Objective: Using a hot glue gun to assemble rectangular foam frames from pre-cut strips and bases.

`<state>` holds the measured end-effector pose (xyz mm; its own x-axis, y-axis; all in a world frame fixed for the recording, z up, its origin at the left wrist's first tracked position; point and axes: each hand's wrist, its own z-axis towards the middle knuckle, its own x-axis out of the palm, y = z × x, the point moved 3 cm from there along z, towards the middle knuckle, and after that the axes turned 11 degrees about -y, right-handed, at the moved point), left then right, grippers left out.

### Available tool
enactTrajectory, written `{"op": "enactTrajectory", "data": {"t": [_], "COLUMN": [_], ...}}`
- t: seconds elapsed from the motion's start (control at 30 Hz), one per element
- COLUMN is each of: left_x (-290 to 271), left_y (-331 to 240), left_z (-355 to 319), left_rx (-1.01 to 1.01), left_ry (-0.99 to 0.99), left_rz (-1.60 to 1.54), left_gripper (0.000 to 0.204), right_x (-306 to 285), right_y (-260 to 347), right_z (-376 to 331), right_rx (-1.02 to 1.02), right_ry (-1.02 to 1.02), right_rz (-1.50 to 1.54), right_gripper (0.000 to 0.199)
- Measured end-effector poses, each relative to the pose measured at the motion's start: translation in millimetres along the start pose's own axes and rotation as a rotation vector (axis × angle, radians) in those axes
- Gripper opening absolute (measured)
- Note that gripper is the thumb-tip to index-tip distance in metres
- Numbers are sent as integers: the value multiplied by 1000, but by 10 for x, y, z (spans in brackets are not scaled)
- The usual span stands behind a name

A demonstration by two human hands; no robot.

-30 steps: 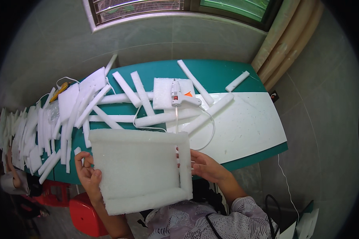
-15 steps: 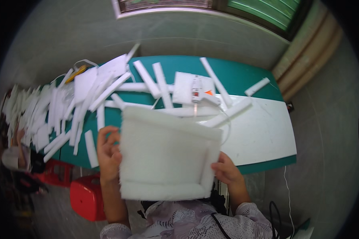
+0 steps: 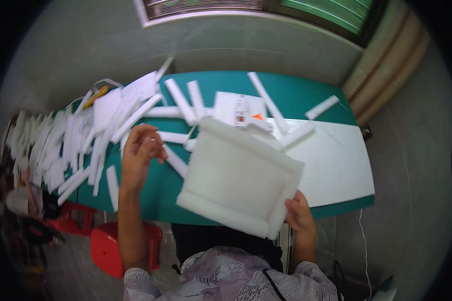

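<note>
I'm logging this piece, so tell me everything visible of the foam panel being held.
The foam panel is white, roughly rectangular and soft-looking, with raised strips along its upper, right and lower edges. Held tilted, it overlaps the green table in view. The right hand grips its right edge; the left hand is apart.

The green surface [image 3: 306, 84] is crowded at the left with heaped white foam strips [image 3: 56, 150]. A white board [image 3: 339, 165] is laid across its right part; beyond it, a short foam piece [image 3: 322, 107] is placed far right.
</note>
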<state>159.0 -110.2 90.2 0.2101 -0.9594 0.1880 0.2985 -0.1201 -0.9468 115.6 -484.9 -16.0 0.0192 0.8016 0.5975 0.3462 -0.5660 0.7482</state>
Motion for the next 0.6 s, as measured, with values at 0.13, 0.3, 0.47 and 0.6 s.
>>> {"op": "enactTrajectory", "data": {"t": [0.13, 0.3, 0.47, 0.6], "left_x": [26, 477, 1588, 3011], "left_y": [167, 36, 58, 587], "left_z": [85, 490, 1260, 1797], "left_rx": [-38, 44, 212, 462], "left_ry": [-47, 32, 317, 633], "left_rz": [131, 224, 408, 623], "left_gripper": [27, 26, 25, 22], "right_x": [-31, -354, -658, -891], "right_y": [-11, 187, 340, 395], "right_z": [17, -150, -300, -442], "right_rx": [-4, -80, -217, -302], "right_ry": [-44, -175, -244, -315], "right_rz": [1, -19, 72, 117], "right_gripper": [57, 57, 57, 58]}}
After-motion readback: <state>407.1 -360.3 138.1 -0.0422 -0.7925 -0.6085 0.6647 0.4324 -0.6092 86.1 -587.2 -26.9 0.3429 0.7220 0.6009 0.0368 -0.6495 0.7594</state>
